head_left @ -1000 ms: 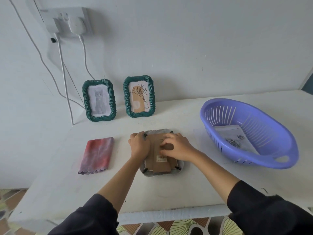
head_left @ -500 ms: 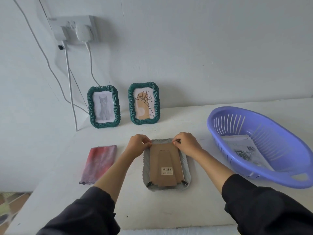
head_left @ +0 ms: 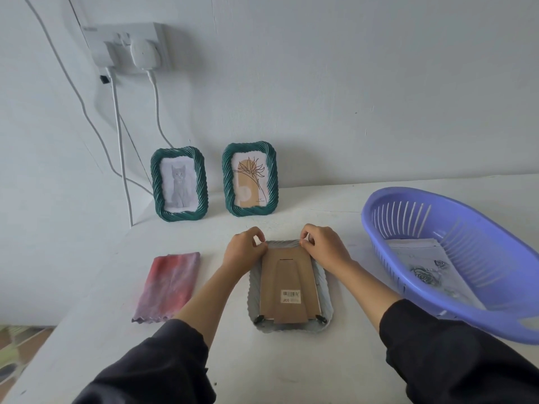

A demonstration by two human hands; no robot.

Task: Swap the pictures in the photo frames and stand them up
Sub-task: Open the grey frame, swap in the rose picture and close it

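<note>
Well, as I judge it, I am partway through. Two dark green frames with rope-twisted rims stand upright against the wall in the upper middle of the picture. One is the cat-picture frame (head_left: 201,182) and the other, to its right, is the plant-drawing frame (head_left: 271,179). Whether their pictures are already the swapped ones I cannot tell.

The pale grey, scallop-edged photo frame (head_left: 326,290) lies face down on the white table (head_left: 291,368) at centre frame, between my forearms. Its brown cardboard backing (head_left: 287,284) is seated in the recess, with the flat fold-out stand not yet opened. A white barcode sticker (head_left: 290,295) sits low on the matte, stiff-looking card. Small dark metal tabs (head_left: 259,319) show at the two near corners.

My left hand (head_left: 245,252) pinches the backing's far-left corner with curled fingers. My right hand (head_left: 323,252) does the same at the far-right corner. The tabs under my fingertips are hidden, so I cannot say whether I am opening or locking them.

Printed paper sheets (head_left: 431,269) lie in the slatted lilac plastic basket (head_left: 481,246) at right. A folded red-and-grey cloth (head_left: 170,285), soft with a wavy hem, lies at left. This frame has yet to be stood up.
</note>
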